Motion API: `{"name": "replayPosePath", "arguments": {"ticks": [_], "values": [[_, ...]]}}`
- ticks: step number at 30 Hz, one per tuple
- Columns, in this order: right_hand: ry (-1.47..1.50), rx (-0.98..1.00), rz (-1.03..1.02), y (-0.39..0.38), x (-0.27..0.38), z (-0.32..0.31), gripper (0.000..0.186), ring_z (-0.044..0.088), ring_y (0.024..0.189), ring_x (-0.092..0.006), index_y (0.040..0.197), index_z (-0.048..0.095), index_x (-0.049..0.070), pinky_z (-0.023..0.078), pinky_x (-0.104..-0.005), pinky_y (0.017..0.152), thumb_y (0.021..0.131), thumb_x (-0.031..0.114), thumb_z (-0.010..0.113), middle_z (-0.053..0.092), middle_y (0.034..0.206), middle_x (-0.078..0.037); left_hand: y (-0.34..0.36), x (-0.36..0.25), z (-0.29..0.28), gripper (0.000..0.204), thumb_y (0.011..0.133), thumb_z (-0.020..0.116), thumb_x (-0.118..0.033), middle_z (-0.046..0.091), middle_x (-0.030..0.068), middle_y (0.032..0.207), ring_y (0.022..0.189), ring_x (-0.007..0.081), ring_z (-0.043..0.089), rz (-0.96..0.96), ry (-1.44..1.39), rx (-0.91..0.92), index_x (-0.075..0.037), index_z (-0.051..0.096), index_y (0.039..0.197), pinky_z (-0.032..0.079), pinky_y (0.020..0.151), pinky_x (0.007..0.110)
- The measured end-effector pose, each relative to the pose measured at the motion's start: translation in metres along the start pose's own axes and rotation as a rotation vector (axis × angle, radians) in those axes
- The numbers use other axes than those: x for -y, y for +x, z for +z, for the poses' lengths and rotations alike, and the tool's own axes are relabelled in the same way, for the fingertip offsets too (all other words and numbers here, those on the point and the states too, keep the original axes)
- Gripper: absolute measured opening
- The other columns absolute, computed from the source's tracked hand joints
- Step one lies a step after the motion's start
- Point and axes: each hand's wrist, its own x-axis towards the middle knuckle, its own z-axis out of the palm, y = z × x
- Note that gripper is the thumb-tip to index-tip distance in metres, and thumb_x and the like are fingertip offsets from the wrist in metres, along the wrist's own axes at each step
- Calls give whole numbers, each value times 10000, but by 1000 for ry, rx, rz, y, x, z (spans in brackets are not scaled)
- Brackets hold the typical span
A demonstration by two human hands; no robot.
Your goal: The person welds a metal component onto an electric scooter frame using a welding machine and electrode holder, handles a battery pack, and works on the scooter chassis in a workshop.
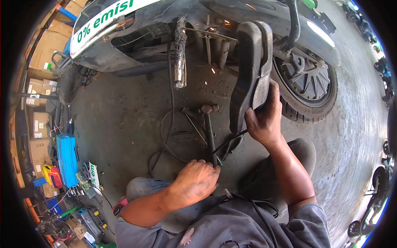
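My right hand (265, 113) is closed around the lower end of a long, dark, two-layered piece (248, 70), grey on its right side and raised before the vehicle. A thin rod (211, 34) runs from behind it to a rough, blackened metal tube (179, 53), where sparks fly; the rod's other end is hidden. My left hand (195, 180) is a fist above my thigh, back upward, at the handle end of a hammer (210, 136). The handle runs in at the thumb side, and the hammer's head points toward the vehicle.
Over the work hangs the dark vehicle body (223, 14), with a wheel (308, 82) at right. A black cable (170, 103) loops across the floor, and a second slim tool (194, 124) lies by the hammer. Boxes, a blue case (67, 159) and tools line the left.
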Motion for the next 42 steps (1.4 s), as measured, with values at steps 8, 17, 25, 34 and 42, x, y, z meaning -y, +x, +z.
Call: {"name": "replayPosePath", "arguments": {"ticks": [8,17,25,34,42], "values": [[37,-102,-13,-5,1,0,638,668,934,-346,1310,369,-69,500,-386,863,719,-16,605,635,995,-226,-2,-1,4,419,834,687,-281,650,157,908,863,310,631,7,19,2,24,609,1109,497,777,431],[26,-61,-41,-15,1,0,641,664,975,-335,1324,375,-64,480,-391,916,719,0,576,634,1040,-230,-3,-2,3,402,840,675,-294,651,154,902,879,305,630,-11,29,42,15,616,1092,499,783,422],[135,-139,48,-11,8,0,569,657,967,-271,1312,383,-83,485,-349,899,772,-13,546,649,1046,-208,-3,-4,6,406,840,673,-292,652,156,901,890,307,632,-6,41,26,20,616,1093,502,788,423],[214,-47,137,-29,18,-4,636,645,1025,-288,1338,355,-80,471,-375,939,739,-6,555,635,1082,-214,-5,-5,3,423,822,692,-280,643,152,892,875,301,630,-15,24,78,25,616,1104,499,770,419],[291,-49,197,-38,21,-12,571,643,1019,-231,1302,381,-65,479,-356,926,777,8,593,655,1077,-182,-4,-8,6,423,819,692,-268,638,163,895,842,310,634,25,-1,31,35,613,1104,509,740,420]]}}
